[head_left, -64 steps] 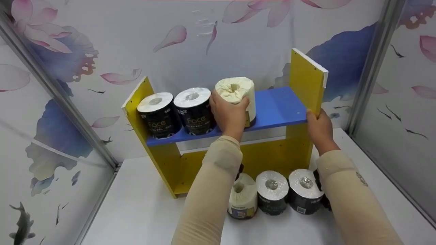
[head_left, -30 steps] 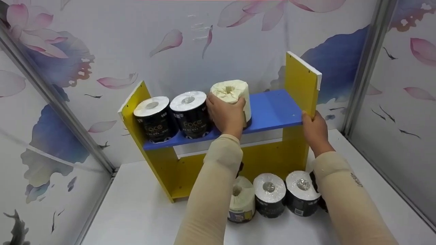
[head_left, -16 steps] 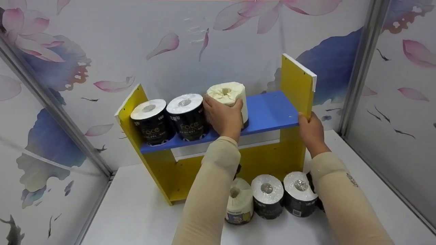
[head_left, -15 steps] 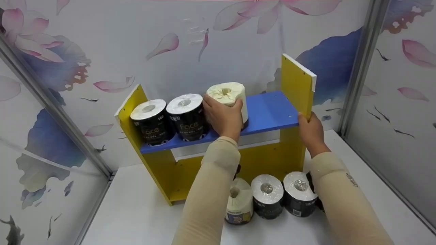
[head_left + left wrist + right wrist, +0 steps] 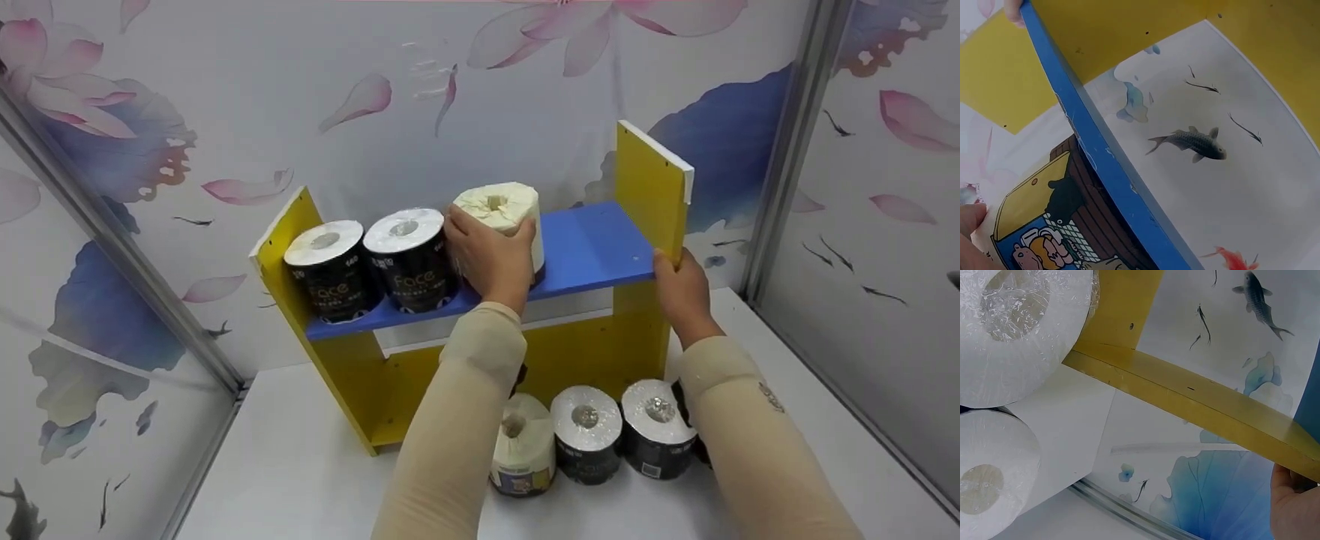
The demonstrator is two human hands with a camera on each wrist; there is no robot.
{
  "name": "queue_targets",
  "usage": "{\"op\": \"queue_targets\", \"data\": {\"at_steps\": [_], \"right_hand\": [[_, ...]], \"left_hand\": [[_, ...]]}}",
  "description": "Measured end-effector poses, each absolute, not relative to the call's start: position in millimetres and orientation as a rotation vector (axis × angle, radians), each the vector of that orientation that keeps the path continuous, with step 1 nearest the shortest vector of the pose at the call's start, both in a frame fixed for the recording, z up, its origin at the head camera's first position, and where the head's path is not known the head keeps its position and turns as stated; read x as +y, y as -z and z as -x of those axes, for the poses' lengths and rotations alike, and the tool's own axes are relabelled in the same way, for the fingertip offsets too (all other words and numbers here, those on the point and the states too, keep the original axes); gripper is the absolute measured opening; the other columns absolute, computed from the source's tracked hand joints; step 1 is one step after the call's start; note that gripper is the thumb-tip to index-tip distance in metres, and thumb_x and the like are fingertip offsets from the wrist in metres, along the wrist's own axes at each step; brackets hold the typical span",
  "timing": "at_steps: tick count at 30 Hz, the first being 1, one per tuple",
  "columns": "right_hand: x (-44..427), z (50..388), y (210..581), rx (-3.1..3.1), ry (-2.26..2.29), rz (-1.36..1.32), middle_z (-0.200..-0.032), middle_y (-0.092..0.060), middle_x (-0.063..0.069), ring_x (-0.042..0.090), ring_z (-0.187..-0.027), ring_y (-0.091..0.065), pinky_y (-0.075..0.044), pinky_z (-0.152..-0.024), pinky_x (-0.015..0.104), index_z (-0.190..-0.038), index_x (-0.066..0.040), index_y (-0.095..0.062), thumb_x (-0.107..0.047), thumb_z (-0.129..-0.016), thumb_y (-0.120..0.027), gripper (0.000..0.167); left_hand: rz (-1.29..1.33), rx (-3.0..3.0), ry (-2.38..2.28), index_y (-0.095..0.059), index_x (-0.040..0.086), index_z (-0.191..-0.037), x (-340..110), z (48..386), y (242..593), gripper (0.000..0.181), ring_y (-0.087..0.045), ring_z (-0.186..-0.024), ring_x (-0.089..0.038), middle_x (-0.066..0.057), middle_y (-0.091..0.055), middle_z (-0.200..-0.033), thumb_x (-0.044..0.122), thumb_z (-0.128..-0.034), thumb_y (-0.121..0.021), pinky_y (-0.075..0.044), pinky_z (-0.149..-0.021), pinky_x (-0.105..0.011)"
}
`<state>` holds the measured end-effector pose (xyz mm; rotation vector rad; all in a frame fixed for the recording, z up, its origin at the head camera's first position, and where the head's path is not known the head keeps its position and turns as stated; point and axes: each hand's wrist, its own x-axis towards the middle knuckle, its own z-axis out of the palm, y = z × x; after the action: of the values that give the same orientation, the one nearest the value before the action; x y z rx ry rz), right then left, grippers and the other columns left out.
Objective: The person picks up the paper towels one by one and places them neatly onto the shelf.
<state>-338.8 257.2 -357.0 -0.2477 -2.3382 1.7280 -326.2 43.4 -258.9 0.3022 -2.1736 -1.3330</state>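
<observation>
Left hand round a cream roll on the blue shelf

Nearest us, on the white table, we see a second cream roll partly behind the left sleeve, then two dark-banded rolls beside it; beyond them we have the yellow-sided rack, its right side panel gripped at the front edge by the right hand; the left hand's thumb and fingers curve round the cream roll, upright on the shelf; just left of it we find two black rolls; farthest off we see the flower-printed wall.
</observation>
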Motion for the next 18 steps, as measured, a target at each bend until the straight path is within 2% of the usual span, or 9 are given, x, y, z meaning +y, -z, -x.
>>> {"op": "queue_targets", "data": {"at_steps": [7,13,18], "right_hand": [[259.8,337.9,357.4,-2.352,-1.714,0.242,-0.133,-0.043,0.022,0.033,-0.116,-0.042,-0.035,-0.103,0.050,-0.141,-0.001,-0.033,-0.050,-0.101,-0.027,0.064],[259.1,338.2,355.4,-2.356,-1.701,0.245,-0.126,-0.045,0.021,0.032,-0.109,-0.043,-0.036,-0.095,0.047,-0.139,0.000,-0.035,-0.049,-0.101,-0.029,0.063],[259.3,340.4,355.1,-2.372,-1.691,0.262,-0.126,-0.045,0.021,0.032,-0.109,-0.043,-0.037,-0.095,0.047,-0.140,-0.001,-0.036,-0.048,-0.101,-0.030,0.062]], "left_hand": [[-0.291,-2.184,1.258,-0.020,0.004,-0.152,45.3,324.8,259.6,0.100,-0.029,-0.140,-0.027,-0.015,-0.023,-0.153,0.035,-0.0777,-0.080,-0.031,-0.112,-0.039],[-0.256,-2.180,1.201,-0.021,0.005,-0.151,44.5,323.7,263.3,0.098,-0.026,-0.141,-0.027,-0.016,-0.021,-0.154,0.031,-0.0778,-0.080,-0.029,-0.113,-0.037],[-0.210,-2.211,1.127,-0.019,0.005,-0.152,43.2,322.6,267.2,0.096,-0.022,-0.143,-0.026,-0.016,-0.019,-0.155,0.030,-0.0802,-0.077,-0.028,-0.114,-0.036]]}}
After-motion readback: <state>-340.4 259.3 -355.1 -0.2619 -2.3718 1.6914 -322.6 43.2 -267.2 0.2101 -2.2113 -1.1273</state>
